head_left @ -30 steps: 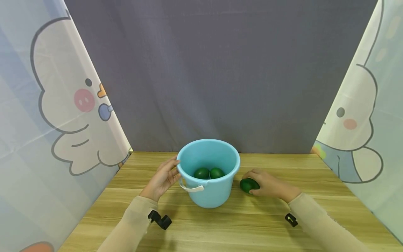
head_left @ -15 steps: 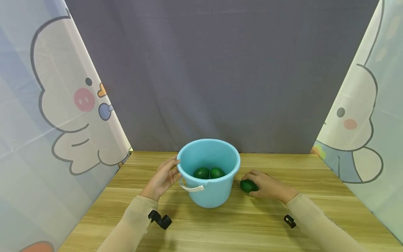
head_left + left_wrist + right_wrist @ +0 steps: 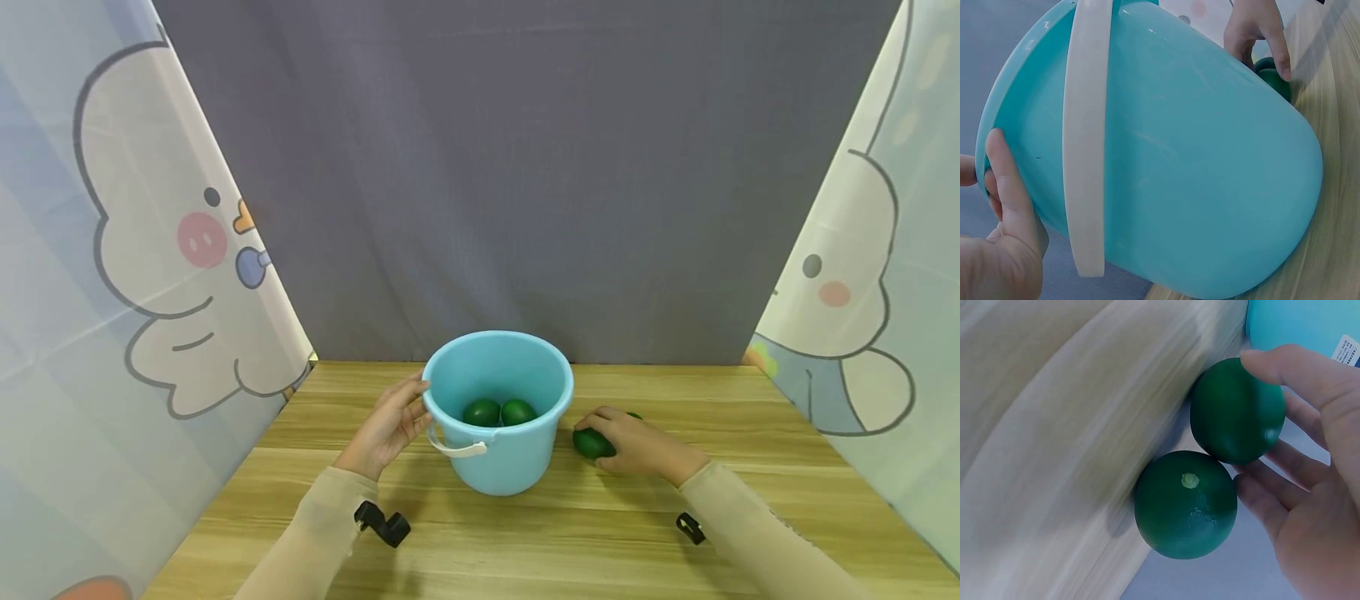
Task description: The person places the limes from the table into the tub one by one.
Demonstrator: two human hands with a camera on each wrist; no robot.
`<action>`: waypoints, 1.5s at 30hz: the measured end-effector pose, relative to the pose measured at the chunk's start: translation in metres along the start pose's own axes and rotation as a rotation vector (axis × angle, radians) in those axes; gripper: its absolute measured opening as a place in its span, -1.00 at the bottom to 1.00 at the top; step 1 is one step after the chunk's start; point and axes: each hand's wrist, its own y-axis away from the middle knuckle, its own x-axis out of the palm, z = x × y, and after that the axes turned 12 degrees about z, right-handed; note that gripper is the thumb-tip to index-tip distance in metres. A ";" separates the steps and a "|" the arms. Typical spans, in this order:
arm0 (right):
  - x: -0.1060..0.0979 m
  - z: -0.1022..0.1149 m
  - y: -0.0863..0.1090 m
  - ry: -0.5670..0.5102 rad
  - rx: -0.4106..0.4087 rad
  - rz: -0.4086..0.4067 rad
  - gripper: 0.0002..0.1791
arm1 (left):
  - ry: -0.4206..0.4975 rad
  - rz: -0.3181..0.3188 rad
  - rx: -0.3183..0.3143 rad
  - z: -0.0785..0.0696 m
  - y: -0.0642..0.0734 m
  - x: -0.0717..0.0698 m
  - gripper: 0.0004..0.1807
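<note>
In the head view a light blue bucket (image 3: pixel 501 458) with a white handle (image 3: pixel 468 451) stands upright on the wooden table. Two dark green, smooth, lime-like fruits lie inside it, one left (image 3: pixel 481 412) and one right (image 3: pixel 517 412). My left hand (image 3: pixel 384 429) rests its nearly straight fingers against the left rim; the left wrist view shows a finger (image 3: pixel 1013 187) along the outer wall. Right of the bucket, my right hand (image 3: pixel 633 446) holds another green fruit (image 3: pixel 1235 415) between thumb and fingers, low at the tabletop. Touching that one is a second fruit (image 3: pixel 1185 506) with a pale stem spot, mostly hidden by my hand in the head view.
The wooden table (image 3: pixel 480 550) ends at a grey curtain (image 3: pixel 525 183) behind the bucket. Cartoon-printed cloths hang along the left (image 3: pixel 135 358) and right (image 3: pixel 892 358) sides. A black strap mount (image 3: pixel 382 523) sits on the left sleeve.
My right hand has shifted slightly on the held fruit, and part of the second fruit now shows behind it. The left hand and the bucket have stayed put.
</note>
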 end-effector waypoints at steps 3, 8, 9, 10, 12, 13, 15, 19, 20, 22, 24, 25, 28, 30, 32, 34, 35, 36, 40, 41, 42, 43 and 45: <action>0.002 0.000 -0.001 0.014 -0.006 -0.015 -0.44 | -0.007 -0.005 0.003 0.000 0.000 0.000 -0.40; 0.003 0.001 -0.003 0.031 -0.021 -0.022 -0.47 | -0.002 0.005 0.002 0.000 0.000 -0.001 -0.41; 0.003 0.001 -0.003 0.030 -0.025 -0.021 -0.48 | 0.000 0.007 0.002 0.000 0.000 -0.001 -0.41; 0.002 0.001 -0.003 0.029 -0.029 -0.019 -0.48 | 0.002 0.008 0.002 0.000 0.000 -0.001 -0.41; 0.002 0.002 -0.003 0.024 -0.037 -0.013 -0.49 | 0.003 0.009 0.003 0.000 0.001 -0.001 -0.41; 0.001 0.002 -0.003 0.024 -0.041 -0.010 -0.49 | 0.002 0.010 0.003 0.000 0.001 -0.001 -0.41; 0.001 0.003 -0.002 0.024 -0.052 -0.006 -0.48 | 0.004 0.010 0.003 0.001 0.000 -0.001 -0.41; 0.001 0.004 -0.001 0.024 -0.060 0.005 -0.46 | 0.003 0.006 0.001 0.001 0.000 -0.001 -0.41; 0.001 0.004 -0.001 0.022 -0.061 0.009 -0.46 | 0.003 0.004 0.000 0.001 0.000 -0.001 -0.41; 0.001 0.004 -0.001 0.014 -0.057 0.022 -0.45 | 0.000 0.001 -0.002 0.001 0.000 -0.001 -0.41; 0.001 0.004 -0.001 0.006 -0.054 0.034 -0.45 | 0.002 0.001 -0.003 0.001 0.000 -0.001 -0.41; 0.001 0.004 -0.001 0.002 -0.054 0.038 -0.45 | 0.002 -0.001 -0.003 0.001 0.000 -0.001 -0.41; 0.001 0.003 -0.001 -0.006 -0.049 0.046 -0.44 | -0.001 -0.003 -0.001 0.001 0.001 -0.001 -0.42; 0.001 0.003 -0.001 -0.012 -0.050 0.048 -0.44 | -0.003 -0.004 0.000 0.001 0.001 -0.001 -0.42; 0.001 0.003 -0.001 -0.013 -0.052 0.049 -0.44 | -0.004 -0.004 -0.001 0.001 0.001 0.000 -0.43; 0.001 0.003 0.000 -0.017 -0.052 0.051 -0.44 | -0.001 -0.004 -0.001 0.000 0.001 0.000 -0.43; 0.001 0.003 0.000 -0.019 -0.052 0.051 -0.44 | 0.000 -0.001 -0.001 0.000 0.001 0.000 -0.43; 0.001 0.003 0.000 -0.023 -0.051 0.052 -0.44 | 0.002 0.002 -0.001 0.000 0.001 0.000 -0.43; 0.000 0.003 0.001 -0.036 -0.044 0.056 -0.45 | 0.003 0.008 0.002 0.000 0.000 0.000 -0.43; 0.000 0.002 0.001 -0.039 -0.043 0.057 -0.45 | 0.004 0.010 0.002 0.000 0.000 0.000 -0.43; 0.000 0.002 0.001 -0.038 -0.043 0.057 -0.45 | 0.006 0.005 0.002 0.000 0.000 0.000 -0.44; 0.000 0.001 0.002 -0.038 -0.043 0.057 -0.45 | 0.008 0.004 0.002 0.000 0.000 0.000 -0.43; -0.001 0.000 0.002 -0.037 -0.046 0.053 -0.45 | 0.008 0.004 0.002 0.000 0.000 0.001 -0.43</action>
